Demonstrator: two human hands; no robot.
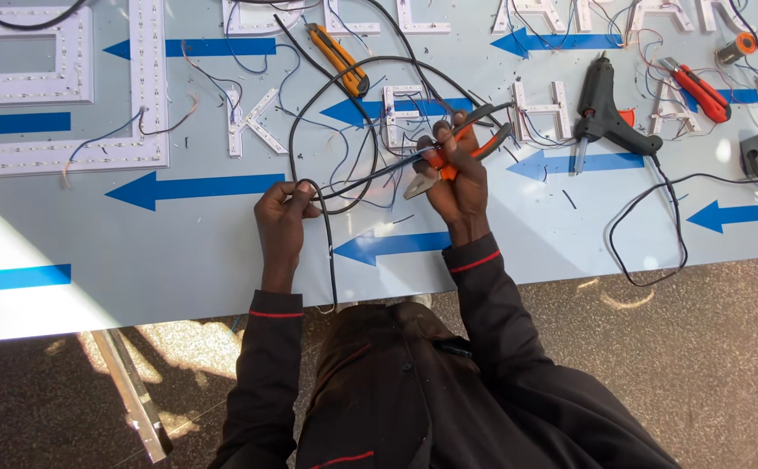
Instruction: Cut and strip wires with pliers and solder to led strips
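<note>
We clamp our left hand (282,213) on the black cable (331,252); our right hand (459,178) grips orange-handled pliers (448,161) just beyond it.

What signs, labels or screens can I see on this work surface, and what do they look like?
Sign board: large pale panel under everything, printed with blue arrows pointing left.
Big sign letters: top left, white, blocky, lined with rows of small lights.
Small sign letters: above the right hand, white, tangled in thin wires.
Further white letters: along the top edge.
No screens or packages show.
</note>
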